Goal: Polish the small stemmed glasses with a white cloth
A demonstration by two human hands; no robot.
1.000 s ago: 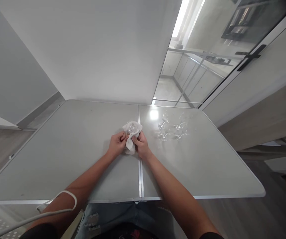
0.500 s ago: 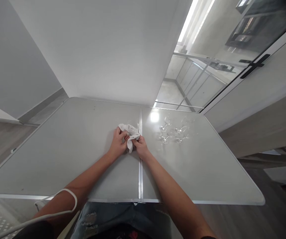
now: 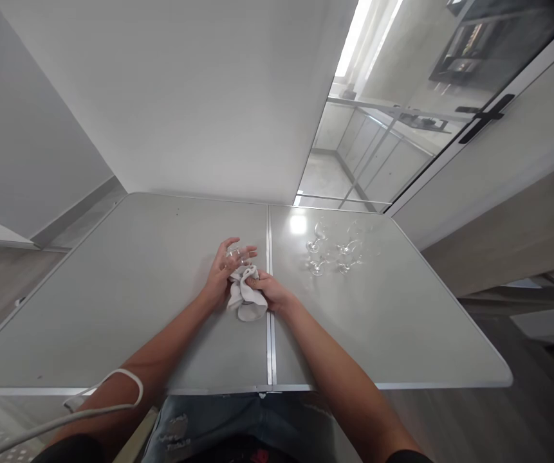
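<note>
Between my hands, just left of the table's centre seam, are a clear glass (image 3: 239, 255) and a white cloth (image 3: 248, 299). My left hand (image 3: 222, 267) is curled round the glass, its fingers visible around the bowl. The cloth is bunched in my right hand (image 3: 269, 288), pressed against the lower end of the glass and hanging toward me. The glass's lower part is hidden by the cloth. To the right, several clear stemmed glasses (image 3: 317, 265) are grouped on the table; their transparent outlines are hard to separate.
The pale grey folding table (image 3: 161, 270) has a metal seam (image 3: 270, 334) down its middle and a metal rim. A white wall (image 3: 184, 96) rises behind it, beside a glass door (image 3: 354, 148). A white cable (image 3: 98, 411) loops over my left forearm.
The cloth has come off the upper part of the glass and moved nearer me. My left hand has shifted from the cloth to around the glass bowl. The view has moved slightly.
</note>
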